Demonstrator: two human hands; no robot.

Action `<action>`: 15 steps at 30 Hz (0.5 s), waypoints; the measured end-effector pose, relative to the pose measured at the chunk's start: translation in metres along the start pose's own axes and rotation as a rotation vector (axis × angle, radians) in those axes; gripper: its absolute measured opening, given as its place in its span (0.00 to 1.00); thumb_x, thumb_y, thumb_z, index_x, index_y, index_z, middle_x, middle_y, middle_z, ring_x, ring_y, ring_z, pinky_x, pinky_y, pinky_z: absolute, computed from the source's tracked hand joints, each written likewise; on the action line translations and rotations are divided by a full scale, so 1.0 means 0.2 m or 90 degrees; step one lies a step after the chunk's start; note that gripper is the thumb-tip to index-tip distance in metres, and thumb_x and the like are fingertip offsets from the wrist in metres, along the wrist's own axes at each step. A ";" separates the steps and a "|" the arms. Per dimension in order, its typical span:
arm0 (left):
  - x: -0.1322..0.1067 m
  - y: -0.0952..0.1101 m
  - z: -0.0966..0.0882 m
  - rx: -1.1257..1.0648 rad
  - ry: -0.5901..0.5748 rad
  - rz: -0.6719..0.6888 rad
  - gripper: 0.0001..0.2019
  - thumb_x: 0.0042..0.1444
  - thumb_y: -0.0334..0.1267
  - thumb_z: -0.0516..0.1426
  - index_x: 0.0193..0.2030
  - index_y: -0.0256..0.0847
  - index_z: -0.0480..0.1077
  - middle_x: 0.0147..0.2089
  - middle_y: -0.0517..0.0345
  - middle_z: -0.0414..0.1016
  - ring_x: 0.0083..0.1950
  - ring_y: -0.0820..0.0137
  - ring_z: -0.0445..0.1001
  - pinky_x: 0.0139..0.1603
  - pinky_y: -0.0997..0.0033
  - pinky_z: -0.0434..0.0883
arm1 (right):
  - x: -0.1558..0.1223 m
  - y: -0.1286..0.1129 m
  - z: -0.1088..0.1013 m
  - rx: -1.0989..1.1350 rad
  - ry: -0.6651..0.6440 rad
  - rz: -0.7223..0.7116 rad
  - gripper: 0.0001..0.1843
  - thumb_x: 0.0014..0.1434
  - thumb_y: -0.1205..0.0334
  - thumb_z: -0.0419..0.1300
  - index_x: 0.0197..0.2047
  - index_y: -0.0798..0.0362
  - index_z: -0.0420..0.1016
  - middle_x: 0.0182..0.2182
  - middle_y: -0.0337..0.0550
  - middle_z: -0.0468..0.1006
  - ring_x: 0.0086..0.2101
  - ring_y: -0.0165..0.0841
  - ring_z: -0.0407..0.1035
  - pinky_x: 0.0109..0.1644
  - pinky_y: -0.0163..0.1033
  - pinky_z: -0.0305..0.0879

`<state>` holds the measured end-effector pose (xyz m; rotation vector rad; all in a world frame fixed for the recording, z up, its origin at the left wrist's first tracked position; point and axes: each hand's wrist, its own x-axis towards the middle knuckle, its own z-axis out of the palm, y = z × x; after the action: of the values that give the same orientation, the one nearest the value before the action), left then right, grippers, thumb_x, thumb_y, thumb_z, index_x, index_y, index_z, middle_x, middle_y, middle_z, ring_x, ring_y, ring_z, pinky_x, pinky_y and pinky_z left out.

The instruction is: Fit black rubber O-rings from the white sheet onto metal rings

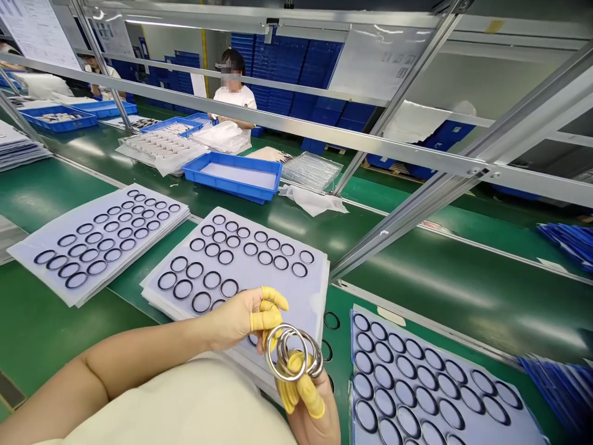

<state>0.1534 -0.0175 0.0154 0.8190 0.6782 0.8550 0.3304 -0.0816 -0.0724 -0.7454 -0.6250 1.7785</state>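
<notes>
My right hand (309, 402), with yellow finger cots, rises from the bottom edge and grips a bunch of shiny metal rings (293, 353). My left hand (248, 316), also in yellow finger cots, reaches across from the left and pinches the top of the same ring bunch. Under the hands lies a stack of white sheets (278, 278) carrying rows of dark rings. Another sheet full of dark rings (430, 386) sits to the right. Two loose dark rings (331, 320) lie on the green belt between the sheets.
A third ring sheet stack (99, 241) lies at left on the green conveyor (440, 278). A slanted aluminium frame post (445, 198) crosses right. Beyond are a blue tray (236, 175), clear plastic trays (312, 170) and a seated person in white (235, 93).
</notes>
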 end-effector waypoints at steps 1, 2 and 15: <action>-0.01 0.00 0.00 0.003 -0.001 0.000 0.22 0.48 0.49 0.65 0.40 0.38 0.63 0.22 0.69 0.65 0.16 0.80 0.64 0.15 0.81 0.58 | 0.00 0.00 0.01 0.003 0.001 0.000 0.14 0.46 0.53 0.72 0.38 0.44 0.79 0.32 0.43 0.81 0.30 0.33 0.72 0.35 0.39 0.67; -0.01 0.00 0.01 0.004 -0.001 0.002 0.22 0.48 0.49 0.65 0.40 0.38 0.63 0.22 0.69 0.66 0.16 0.79 0.65 0.15 0.81 0.59 | 0.00 0.00 0.02 0.005 -0.002 -0.002 0.15 0.45 0.53 0.73 0.37 0.44 0.79 0.32 0.42 0.81 0.30 0.33 0.72 0.35 0.39 0.67; 0.03 -0.06 -0.04 0.266 0.003 0.051 0.16 0.58 0.47 0.57 0.46 0.38 0.64 0.28 0.64 0.69 0.24 0.77 0.70 0.26 0.76 0.69 | 0.01 -0.04 0.07 0.027 -0.034 0.021 0.17 0.42 0.48 0.73 0.33 0.47 0.80 0.20 0.38 0.74 0.17 0.26 0.60 0.21 0.34 0.59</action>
<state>0.1547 -0.0144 -0.0002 1.2251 0.8468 0.7966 0.3251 -0.0788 -0.0575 -0.6847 -0.6106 1.8412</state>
